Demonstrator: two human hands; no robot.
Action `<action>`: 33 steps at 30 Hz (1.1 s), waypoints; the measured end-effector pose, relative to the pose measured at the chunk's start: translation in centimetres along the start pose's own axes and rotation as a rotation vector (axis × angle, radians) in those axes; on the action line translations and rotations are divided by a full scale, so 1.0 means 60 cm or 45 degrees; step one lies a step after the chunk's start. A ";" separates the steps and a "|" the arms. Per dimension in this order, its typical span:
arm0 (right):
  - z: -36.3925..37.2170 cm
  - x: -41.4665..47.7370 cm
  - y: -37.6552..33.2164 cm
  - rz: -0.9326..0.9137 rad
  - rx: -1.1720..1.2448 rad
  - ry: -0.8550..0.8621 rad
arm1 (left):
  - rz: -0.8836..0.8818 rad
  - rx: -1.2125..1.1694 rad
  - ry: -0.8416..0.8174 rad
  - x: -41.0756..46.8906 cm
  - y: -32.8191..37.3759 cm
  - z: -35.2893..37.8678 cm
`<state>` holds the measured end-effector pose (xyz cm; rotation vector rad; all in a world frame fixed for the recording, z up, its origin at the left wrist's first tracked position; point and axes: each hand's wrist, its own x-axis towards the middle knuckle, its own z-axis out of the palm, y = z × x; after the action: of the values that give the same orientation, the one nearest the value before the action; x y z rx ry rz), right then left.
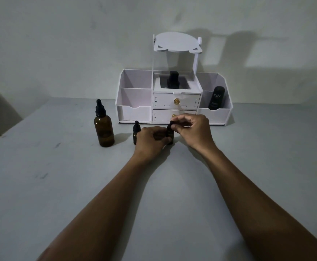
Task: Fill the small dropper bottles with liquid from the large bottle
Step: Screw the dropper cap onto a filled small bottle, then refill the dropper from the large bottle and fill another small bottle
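Small bottle (pixel 170 132), just before the organizer (pixel 135 113): left hand (pixel 150 142) grips its body, right hand (pixel 191 129) pinches the cap (pixel 170 123). Likely light, rigid, smooth, breakable glass; hold the body, turn the cap.

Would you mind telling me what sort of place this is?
Probably a home vanity corner: a white cosmetics organiser with drawers against a plain wall, a Kahf bottle in it, and a large amber dropper bottle.

Two bare forearms, slender and unsleeved, reach in front of the white organizer (pixel 135 113); the left hand (pixel 150 142) and right hand (pixel 193 129), just before it, are bare as well; wrists uncovered.
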<state>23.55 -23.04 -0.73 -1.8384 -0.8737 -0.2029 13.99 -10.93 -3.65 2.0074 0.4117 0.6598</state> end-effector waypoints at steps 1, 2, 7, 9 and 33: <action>0.000 0.000 0.000 0.003 -0.001 0.002 | -0.005 -0.006 0.002 0.000 0.000 0.001; 0.000 -0.001 -0.001 0.003 -0.004 0.003 | -0.006 -0.013 0.006 -0.001 0.000 0.001; -0.001 -0.002 0.000 -0.022 -0.029 -0.006 | -0.001 -0.027 0.005 -0.004 0.001 0.001; -0.003 -0.003 -0.001 -0.024 -0.040 -0.016 | -0.021 -0.037 -0.001 -0.008 0.005 0.002; 0.165 0.041 -0.192 -0.163 0.227 -0.185 | -0.145 -0.145 0.363 -0.049 -0.089 -0.277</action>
<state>15.39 -11.14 4.68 -1.6476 -1.0772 -0.0694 1.49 1.57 -2.38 1.7733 0.6385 0.8807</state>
